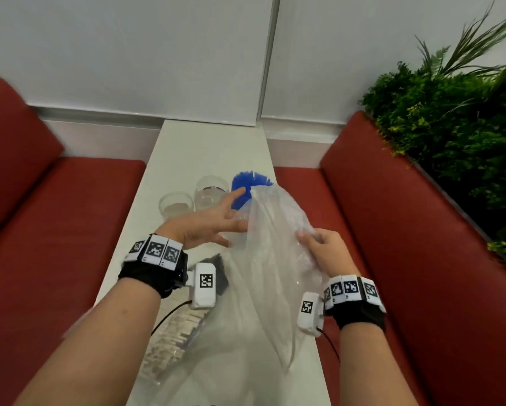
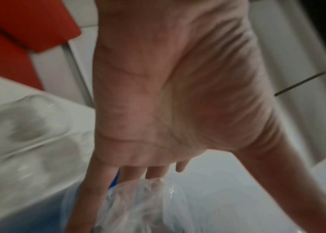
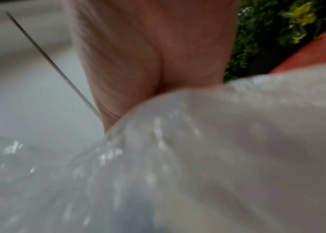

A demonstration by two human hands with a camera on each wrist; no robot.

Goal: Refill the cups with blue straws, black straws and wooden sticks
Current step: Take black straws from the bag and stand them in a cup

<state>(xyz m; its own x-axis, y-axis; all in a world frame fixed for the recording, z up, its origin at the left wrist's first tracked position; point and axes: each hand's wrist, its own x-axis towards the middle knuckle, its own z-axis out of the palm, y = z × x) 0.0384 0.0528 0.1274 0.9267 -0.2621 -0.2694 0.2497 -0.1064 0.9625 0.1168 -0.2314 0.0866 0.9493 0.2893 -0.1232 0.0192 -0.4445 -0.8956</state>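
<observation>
Head view, items listed left to right.

Bench, left (image 1: 55, 230): red upholstered seat beside the table; not in use.

Table (image 1: 205, 148): narrow white top running away from the camera and carrying all the task items.

Wooden sticks (image 1: 172, 338): pale bundle in a clear wrapper at the near left of the table, under the left forearm; apparently waiting its turn.

Black straws (image 1: 219, 268): dark bundle partly hidden behind the left wrist camera; only a corner shows.

Cups: first empty cup (image 1: 176, 205) at left, second empty cup (image 1: 211, 191) just beside it, both clear and upright, grouped at mid-table so each can take one kind of stock.

Left hand (image 1: 213, 224): fingers straight and spread, holding nothing. Fingertips reach the bag's edge near the blue straws, probably to steady them.

Blue straws (image 1: 250, 186): fanned bundle standing upright at the right end of the cup row, presumably in a third cup; its base is hidden by hand and bag.

Plastic bag (image 1: 272, 259): large clear bag lifted over the table, its upper edge beside the blue straws; seemingly the emptied packaging being drawn away.

Right hand (image 1: 323, 250): fingers curled, pinching the bag's crumpled side and holding it up.

Bench, right (image 1: 407, 244): red seat.

Plant (image 1: 456, 121): green foliage behind it.
</observation>
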